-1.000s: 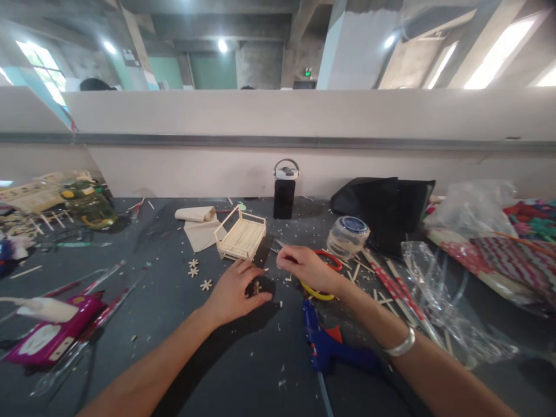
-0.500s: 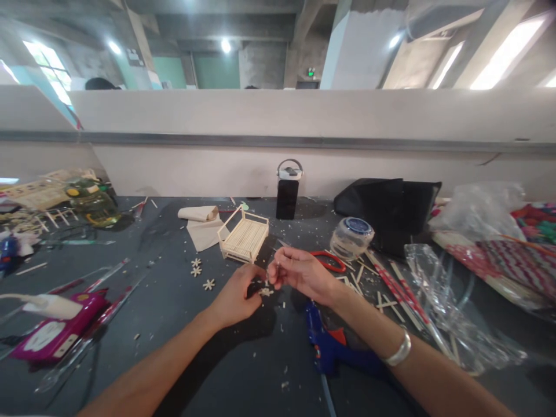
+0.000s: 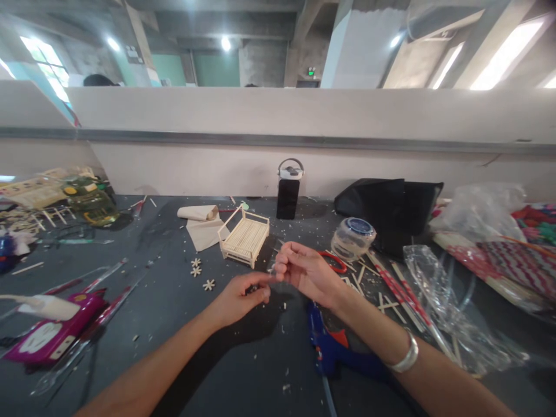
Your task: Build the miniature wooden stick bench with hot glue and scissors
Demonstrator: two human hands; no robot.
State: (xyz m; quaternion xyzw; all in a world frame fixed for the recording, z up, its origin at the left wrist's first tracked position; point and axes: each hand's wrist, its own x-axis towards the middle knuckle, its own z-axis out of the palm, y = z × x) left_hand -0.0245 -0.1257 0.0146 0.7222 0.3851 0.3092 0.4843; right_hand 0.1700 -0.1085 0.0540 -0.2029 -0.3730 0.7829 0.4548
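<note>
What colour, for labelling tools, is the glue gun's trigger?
The trigger is orange-red, clearest in the head view.

A pale partition [image 3: 195, 168] stands along the far edge of the dark worktop [image 3: 243, 370], with a grey rail [image 3: 217, 138] running across it. A second panel [image 3: 30, 107] meets it at an angle near the worktop's far left corner. Above the partition show grey concrete beams [image 3: 226, 26], a pale column [image 3: 369, 46] and a green wall [image 3: 216, 69]. A small green sign [image 3: 311, 72] glows, a round lamp [image 3: 226, 43] shines, and bright light fills the window [image 3: 46, 61] at left.
</note>
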